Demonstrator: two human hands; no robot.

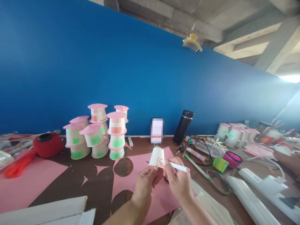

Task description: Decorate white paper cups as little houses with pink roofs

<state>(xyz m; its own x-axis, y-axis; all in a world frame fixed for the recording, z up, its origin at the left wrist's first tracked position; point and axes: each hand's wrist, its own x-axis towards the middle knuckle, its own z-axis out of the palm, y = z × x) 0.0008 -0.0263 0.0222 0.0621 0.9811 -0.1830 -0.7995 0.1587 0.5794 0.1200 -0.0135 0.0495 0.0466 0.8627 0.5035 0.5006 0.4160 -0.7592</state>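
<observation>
Upside down above the pink paper, a white paper cup rests in the fingers of my left hand, which is closed around its lower edge. My right hand grips a white marker with a pinkish-red end, its tip side against the cup. Red lines, partly outlining a shape, show on the cup's wall beside the marker. Part of the cup's rim is hidden behind my fingers. The pink paper below has round holes cut from it.
Stacked cups with pink round tops stand left; more cups sit right. A black bottle, a green-capped marker, a power strip, red scissors handles and white cardboard lie around. A co-worker's hand is far right.
</observation>
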